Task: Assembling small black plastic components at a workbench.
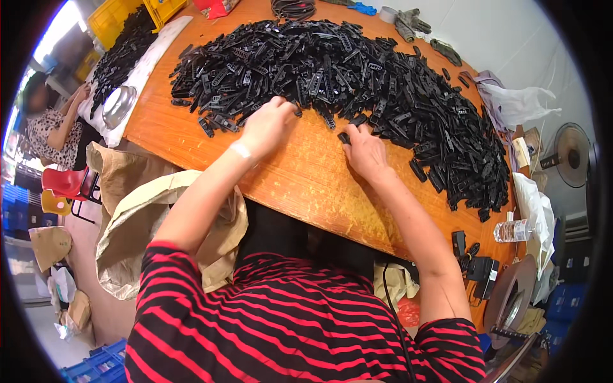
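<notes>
Hundreds of small black plastic parts (pixel 306 70) lie heaped in an arc along the far side of the tabletop (pixel 300 167), seemingly to keep them within reach. The left hand's (pixel 267 130) grip is narrow, apparently on one dark piece (pixel 298 111); the right hand (pixel 367 153) pinches another black piece (pixel 343 137) beside the heap's inner edge. Open wood toward the near rim leaves room to draw pieces back; an open sack (pixel 150 193) gapes below, left.
</notes>
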{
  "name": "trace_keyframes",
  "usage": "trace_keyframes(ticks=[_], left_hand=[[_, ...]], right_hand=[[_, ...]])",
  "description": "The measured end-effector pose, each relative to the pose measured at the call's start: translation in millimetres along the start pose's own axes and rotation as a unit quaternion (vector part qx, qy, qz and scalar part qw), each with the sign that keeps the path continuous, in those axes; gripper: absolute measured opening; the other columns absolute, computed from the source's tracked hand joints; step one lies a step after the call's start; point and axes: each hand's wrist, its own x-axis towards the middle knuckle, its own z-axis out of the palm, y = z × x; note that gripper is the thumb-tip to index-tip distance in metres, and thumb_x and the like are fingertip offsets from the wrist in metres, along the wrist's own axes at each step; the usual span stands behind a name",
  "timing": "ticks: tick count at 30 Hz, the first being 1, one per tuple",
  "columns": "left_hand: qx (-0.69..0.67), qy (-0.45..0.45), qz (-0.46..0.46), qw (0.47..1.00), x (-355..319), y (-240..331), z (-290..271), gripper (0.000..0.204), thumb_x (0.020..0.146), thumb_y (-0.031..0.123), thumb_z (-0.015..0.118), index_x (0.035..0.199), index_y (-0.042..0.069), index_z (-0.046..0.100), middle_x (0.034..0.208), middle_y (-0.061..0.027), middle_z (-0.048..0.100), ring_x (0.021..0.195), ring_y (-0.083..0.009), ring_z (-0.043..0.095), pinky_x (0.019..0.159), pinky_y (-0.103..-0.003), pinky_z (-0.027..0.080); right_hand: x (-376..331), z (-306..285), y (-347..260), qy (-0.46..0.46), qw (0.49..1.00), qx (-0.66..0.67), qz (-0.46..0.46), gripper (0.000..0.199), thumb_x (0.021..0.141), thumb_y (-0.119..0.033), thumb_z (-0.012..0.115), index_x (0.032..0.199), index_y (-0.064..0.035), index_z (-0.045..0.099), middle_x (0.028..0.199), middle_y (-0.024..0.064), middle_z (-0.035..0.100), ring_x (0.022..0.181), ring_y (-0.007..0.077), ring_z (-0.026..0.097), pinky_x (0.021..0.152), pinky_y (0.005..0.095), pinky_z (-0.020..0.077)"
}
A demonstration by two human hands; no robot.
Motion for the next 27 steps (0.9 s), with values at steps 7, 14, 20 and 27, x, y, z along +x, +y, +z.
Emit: trace_keyframes(ticks=[7,14,20,27], left_hand=[[0.056,0.006,0.01,0.998,34.6,-20.5,50.7,0.015,0.082,0.007,0.057,0.097,0.007,0.06,0.098,-0.0133,0.054,0.093,-0.0325,0.057,0.079,-0.042,0.052],[-0.008,-0.075,-0.017,0.997,15.9,-4.1,26.3,0.023,0.072,0.01,0.075,0.092,0.007,0.063,0.093,-0.0105,0.059,0.09,-0.0322,0.06,0.077,-0.041,0.049],[-0.054,-0.103,-0.05,0.992,-12.0,0.2,15.6,0.019,0.073,0.013,0.075,0.087,0.007,0.064,0.089,-0.0124,0.061,0.087,-0.0334,0.061,0.078,-0.042,0.049],[-0.568,-0.061,-0.276,0.773,-29.2,19.0,5.2,0.012,0.091,0.009,0.064,0.098,0.0,0.06,0.084,-0.0016,0.063,0.069,-0.0125,0.066,0.059,-0.022,0.054]], right_hand=[[-21.5,1.3,-3.0,-0.01,0.989,0.15,-0.003,0.034,0.084,-0.015,0.06,0.117,-0.0079,0.053,0.095,0.0188,0.063,0.083,0.0386,0.062,0.076,0.044,0.0498],[-46.0,-5.0,-37.4,-0.025,0.88,0.458,0.122,0.027,0.089,-0.01,0.06,0.115,-0.0047,0.053,0.077,0.0009,0.055,0.057,0.0064,0.053,0.049,0.0227,0.0442],[-52.1,-17.6,-57.4,-0.107,0.797,0.582,0.122,0.029,0.091,-0.005,0.056,0.118,-0.0039,0.047,0.082,0.0031,0.055,0.054,0.007,0.053,0.046,0.0213,0.0434],[-62.2,5.8,-48.5,0.042,0.929,0.366,0.045,0.012,0.084,-0.004,0.061,0.093,-0.0036,0.053,0.082,0.0074,0.056,0.056,0.0142,0.057,0.052,0.0281,0.0462]])
